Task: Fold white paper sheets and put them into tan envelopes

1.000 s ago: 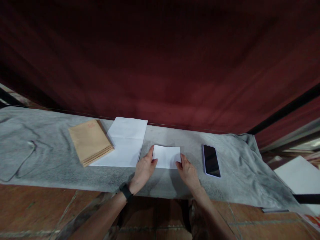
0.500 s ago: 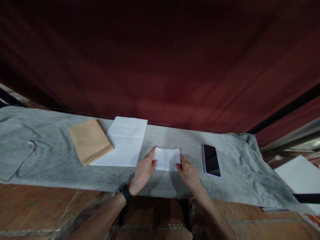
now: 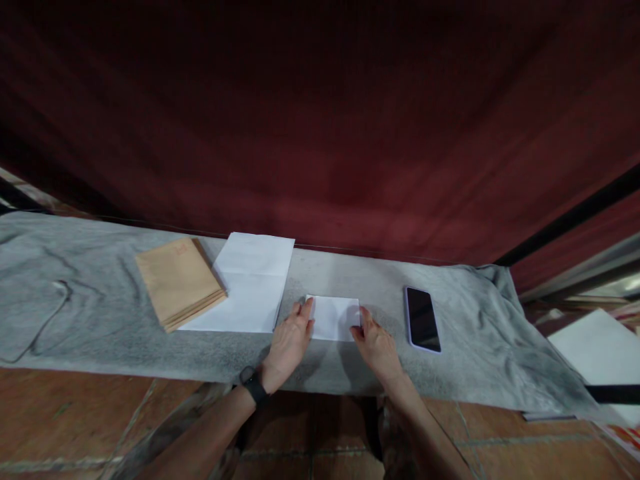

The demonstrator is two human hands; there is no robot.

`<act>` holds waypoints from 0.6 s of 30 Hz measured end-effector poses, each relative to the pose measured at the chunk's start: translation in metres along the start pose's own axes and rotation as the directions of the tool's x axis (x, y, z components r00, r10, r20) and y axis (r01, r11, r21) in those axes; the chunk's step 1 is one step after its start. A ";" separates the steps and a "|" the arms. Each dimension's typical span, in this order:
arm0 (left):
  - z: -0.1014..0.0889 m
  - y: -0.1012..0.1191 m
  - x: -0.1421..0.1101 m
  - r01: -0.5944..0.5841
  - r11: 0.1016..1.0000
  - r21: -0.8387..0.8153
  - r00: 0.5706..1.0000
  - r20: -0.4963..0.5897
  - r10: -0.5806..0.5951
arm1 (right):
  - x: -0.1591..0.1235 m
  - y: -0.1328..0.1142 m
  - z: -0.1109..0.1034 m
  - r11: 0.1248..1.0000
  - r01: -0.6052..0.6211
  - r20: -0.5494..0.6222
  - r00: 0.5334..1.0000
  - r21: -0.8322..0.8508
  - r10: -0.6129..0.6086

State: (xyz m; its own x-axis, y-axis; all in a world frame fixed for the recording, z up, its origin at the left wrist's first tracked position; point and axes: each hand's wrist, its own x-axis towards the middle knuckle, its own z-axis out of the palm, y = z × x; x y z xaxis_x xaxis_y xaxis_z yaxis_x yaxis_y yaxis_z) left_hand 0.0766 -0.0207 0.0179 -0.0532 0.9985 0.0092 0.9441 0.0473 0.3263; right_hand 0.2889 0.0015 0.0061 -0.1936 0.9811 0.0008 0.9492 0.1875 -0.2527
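A small folded sheet of white paper [image 3: 334,320] lies on the grey cloth [image 3: 345,273], right in front of me. Its left edge is gripped by my left hand [image 3: 290,339], thumb on top and fingers along the side. My right hand [image 3: 376,343] grips the right edge in the same way, thumb over the paper. Left of my left hand rest larger white sheets [image 3: 255,287] with a crease across the middle. A stack of brown envelopes [image 3: 180,277] partly covers them.
To the right of my right hand, a phone [image 3: 423,320] with a dark screen and pale purple case lies on the cloth. A thin cord [image 3: 50,317] is at far left. A dark red curtain [image 3: 320,167] hangs behind, and tiled floor [image 3: 65,413] shows in front.
The folded paper's far edge now lies flatter and straighter. My left fingers have shifted slightly down and left from its far left corner. My right hand has hardly moved.
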 end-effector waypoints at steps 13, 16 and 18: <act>0.026 0.016 -0.014 -0.332 0.939 0.089 0.931 -0.127 0.342 | 0.000 0.004 0.008 0.993 0.103 -0.196 0.974 -0.048 -0.111; 0.036 0.020 -0.019 -0.361 0.924 0.124 0.916 -0.141 0.376 | 0.000 0.003 0.006 0.994 0.098 -0.217 0.971 -0.040 -0.105; 0.039 0.021 -0.022 -0.367 0.917 0.156 0.909 -0.147 0.389 | 0.001 -0.001 0.006 0.994 0.107 -0.235 0.966 -0.006 -0.106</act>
State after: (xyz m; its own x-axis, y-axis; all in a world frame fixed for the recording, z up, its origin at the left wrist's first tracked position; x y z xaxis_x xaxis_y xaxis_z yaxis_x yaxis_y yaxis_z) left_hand 0.1103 -0.0403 -0.0127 0.2710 0.9226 0.2743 0.9360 -0.3191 0.1484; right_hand 0.2863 0.0018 0.0007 -0.2289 0.9395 0.2546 0.9245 0.2918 -0.2452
